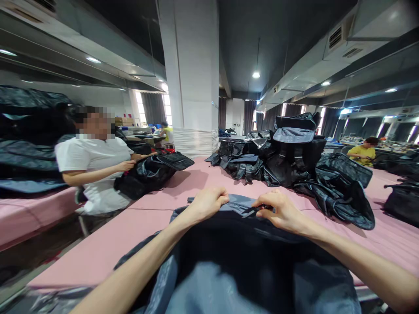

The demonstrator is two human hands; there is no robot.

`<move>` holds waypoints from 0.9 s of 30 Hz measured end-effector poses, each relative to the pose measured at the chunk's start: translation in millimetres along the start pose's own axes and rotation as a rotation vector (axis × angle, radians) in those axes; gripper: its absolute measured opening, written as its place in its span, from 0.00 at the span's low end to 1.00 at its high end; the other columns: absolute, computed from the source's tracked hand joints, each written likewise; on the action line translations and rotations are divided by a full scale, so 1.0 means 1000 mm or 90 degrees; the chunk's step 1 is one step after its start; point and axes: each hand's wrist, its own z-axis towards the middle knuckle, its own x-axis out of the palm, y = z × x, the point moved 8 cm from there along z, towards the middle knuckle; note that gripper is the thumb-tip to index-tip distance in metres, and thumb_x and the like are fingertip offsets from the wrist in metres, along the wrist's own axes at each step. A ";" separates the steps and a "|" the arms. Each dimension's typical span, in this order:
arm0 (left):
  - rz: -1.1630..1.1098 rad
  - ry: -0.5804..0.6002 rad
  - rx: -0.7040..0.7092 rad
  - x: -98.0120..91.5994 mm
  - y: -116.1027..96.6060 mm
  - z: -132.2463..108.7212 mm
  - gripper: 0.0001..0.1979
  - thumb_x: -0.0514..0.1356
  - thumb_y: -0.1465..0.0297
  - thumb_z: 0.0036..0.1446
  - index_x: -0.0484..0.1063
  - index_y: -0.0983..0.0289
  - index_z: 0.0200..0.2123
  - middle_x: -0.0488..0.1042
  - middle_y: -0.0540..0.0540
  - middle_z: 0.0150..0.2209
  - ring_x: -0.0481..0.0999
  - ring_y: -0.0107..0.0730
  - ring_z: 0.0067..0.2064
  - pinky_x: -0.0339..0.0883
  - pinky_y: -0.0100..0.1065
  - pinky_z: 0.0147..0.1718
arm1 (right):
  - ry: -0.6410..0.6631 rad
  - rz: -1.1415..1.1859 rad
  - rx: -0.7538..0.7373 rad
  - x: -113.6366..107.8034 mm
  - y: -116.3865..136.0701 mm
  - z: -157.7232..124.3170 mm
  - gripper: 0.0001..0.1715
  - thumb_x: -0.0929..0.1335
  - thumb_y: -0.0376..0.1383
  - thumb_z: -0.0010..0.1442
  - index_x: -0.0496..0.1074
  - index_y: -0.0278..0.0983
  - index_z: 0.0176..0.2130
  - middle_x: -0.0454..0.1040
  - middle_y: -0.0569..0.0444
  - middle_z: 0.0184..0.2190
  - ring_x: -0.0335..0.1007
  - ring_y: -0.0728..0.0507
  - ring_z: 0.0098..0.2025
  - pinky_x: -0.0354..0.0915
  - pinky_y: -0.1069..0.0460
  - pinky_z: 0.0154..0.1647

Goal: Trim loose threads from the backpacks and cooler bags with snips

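Note:
A large black and grey bag (229, 266) lies open in front of me, its grey-blue inside showing. My left hand (211, 201) is closed on the far edge of the bag, thumb and fingers pressed together. To its right, my right hand (278, 209) pinches a small dark tool, partly hidden by the fingers, against the same edge. A grey strip of fabric (240, 201) runs along the edge between the two hands.
Pink-covered table (131, 231) beneath the bag. A pile of black bags (291, 161) stands beyond, toward the right. At left, a person in a white shirt (94, 157) handles another black bag (147, 174). A white pillar (193, 78) rises behind the table.

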 end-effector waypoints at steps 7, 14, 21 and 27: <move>0.002 0.012 -0.003 0.002 0.002 0.001 0.10 0.48 0.67 0.53 0.66 0.63 0.27 0.72 0.51 0.28 0.68 0.33 0.31 0.52 0.30 0.28 | -0.093 -0.149 -0.025 -0.009 0.001 -0.006 0.04 0.66 0.30 0.57 0.71 0.36 0.35 0.74 0.54 0.28 0.66 0.48 0.31 0.50 0.50 0.37; -0.004 0.015 -0.013 0.003 0.000 0.002 0.10 0.48 0.66 0.52 0.65 0.63 0.25 0.69 0.50 0.25 0.67 0.33 0.29 0.53 0.30 0.27 | -0.085 0.166 0.192 -0.019 -0.049 -0.039 0.10 0.65 0.37 0.57 0.71 0.37 0.39 0.75 0.53 0.36 0.69 0.47 0.36 0.61 0.54 0.34; 0.061 -0.034 0.080 0.002 -0.022 -0.008 0.12 0.48 0.65 0.55 0.68 0.62 0.28 0.73 0.53 0.30 0.71 0.34 0.33 0.61 0.31 0.33 | -0.114 0.190 0.317 -0.024 -0.063 -0.100 0.11 0.66 0.38 0.56 0.72 0.37 0.39 0.75 0.52 0.34 0.69 0.46 0.35 0.64 0.54 0.33; 0.249 -0.092 0.406 0.076 -0.071 -0.029 0.16 0.59 0.65 0.47 0.73 0.55 0.42 0.75 0.54 0.42 0.73 0.42 0.42 0.65 0.37 0.40 | -0.268 0.299 0.331 -0.021 -0.055 -0.110 0.10 0.69 0.33 0.51 0.74 0.37 0.37 0.74 0.57 0.29 0.67 0.51 0.29 0.61 0.57 0.30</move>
